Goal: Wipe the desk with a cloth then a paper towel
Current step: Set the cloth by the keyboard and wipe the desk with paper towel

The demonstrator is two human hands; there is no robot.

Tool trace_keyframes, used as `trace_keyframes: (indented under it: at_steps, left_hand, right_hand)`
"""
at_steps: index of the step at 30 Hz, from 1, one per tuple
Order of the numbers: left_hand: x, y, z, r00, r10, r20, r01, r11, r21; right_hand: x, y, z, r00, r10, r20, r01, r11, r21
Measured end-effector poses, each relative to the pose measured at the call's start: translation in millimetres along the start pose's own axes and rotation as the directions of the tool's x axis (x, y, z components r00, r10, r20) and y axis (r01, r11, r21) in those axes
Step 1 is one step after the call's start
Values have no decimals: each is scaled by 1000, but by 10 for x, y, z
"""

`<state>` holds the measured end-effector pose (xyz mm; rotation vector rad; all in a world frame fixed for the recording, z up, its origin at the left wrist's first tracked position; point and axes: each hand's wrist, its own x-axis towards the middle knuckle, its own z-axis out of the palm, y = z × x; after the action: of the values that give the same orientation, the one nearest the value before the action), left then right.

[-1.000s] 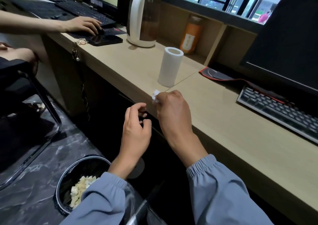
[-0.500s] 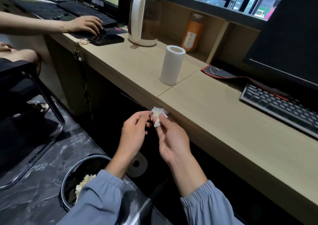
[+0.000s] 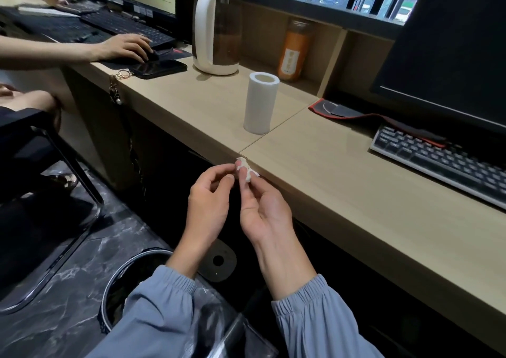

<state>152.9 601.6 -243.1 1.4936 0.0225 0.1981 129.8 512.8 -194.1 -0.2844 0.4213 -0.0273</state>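
From the head camera, a small crumpled wad of white paper (image 3: pixel 247 170) is held just off the front edge of the smooth, pale wood-grain desk (image 3: pixel 356 193). The right hand (image 3: pixel 264 209), palm up, pinches the wad between thumb and fingertips. The left hand (image 3: pixel 209 204) has its fingers curled, their tips right against the wad; whether they grip it is unclear. On the desk stands an upright white cylinder of paper towel (image 3: pixel 261 103), well apart from a grey keyboard (image 3: pixel 438 163) that is cut off at the right. Gathered blue sleeves partly hide a round, chrome-rimmed bin (image 3: pixel 109 297) on the marbled dark floor.
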Motion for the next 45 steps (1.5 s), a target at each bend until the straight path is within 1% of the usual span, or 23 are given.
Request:
trace_keyframes:
  at_steps: [2, 3, 5, 7, 10, 13, 18, 21, 25, 26, 29, 34, 39, 45]
  left_hand:
    - [-46, 36, 22, 989, 145, -10, -143, 981, 129]
    - [-64, 57, 35, 975, 223, -6, -218, 955, 200]
    - [-102, 89, 87, 931, 361, 45, -356, 880, 315]
    - [-157, 97, 159, 878, 465, 117, -470, 786, 402]
    - [-260, 96, 288, 825, 525, 211, -553, 671, 493]
    - [-397, 119, 430, 774, 564, 287, -621, 589, 518]
    - [-620, 203, 679, 702, 571, 425, -708, 491, 508]
    - [-763, 269, 864, 622, 584, 522, -783, 452, 428]
    - [-971, 377, 1158, 537, 580, 612, -836, 461, 297]
    - [-1029, 392, 1238, 510, 580, 635, -852, 444, 278]
    - [-1256, 375, 1458, 412, 572, 709, -904, 354, 240]
    - [-1739, 297, 1789, 283, 558, 780, -957, 222, 189]
    - [-2252, 315, 2181, 209, 500, 840, -977, 143, 158]
    - [-2720, 301, 2484, 218, 473, 854, -976, 77, 206]
  right_hand:
    - [-66, -95, -56, 1000, 16, -1, -16, 1000, 0]
    - [-104, -142, -84, 1000, 25, 2, -25, 1000, -6]
    - [-195, -247, -149, 999, 39, -1, -39, 999, -18]
    - [-288, -354, -222, 999, 43, -1, -43, 999, -28]
    - [-408, -518, -366, 1000, 23, 14, -22, 999, -34]
    - [-569, -703, -514, 1000, -4, 17, 5, 998, -67]
    - [-918, -1053, -797, 999, -54, 9, 54, 993, -107]
    - [-1188, -1303, -974, 996, -90, -12, 88, 988, -128]
    - [-1537, -1613, -1192, 990, -136, -40, 130, 983, -133]
    - [-1612, -1674, -1244, 988, -150, -47, 144, 982, -123]
    - [-1841, -1867, -1425, 977, -200, -76, 193, 977, -89]
    - [-2257, -2241, -1721, 943, -304, -134, 296, 952, -76]
    - [-2741, -2600, -2019, 893, -409, -186, 395, 912, -107]
    - [-3164, -2955, -2309, 821, -507, -263, 488, 862, -137]
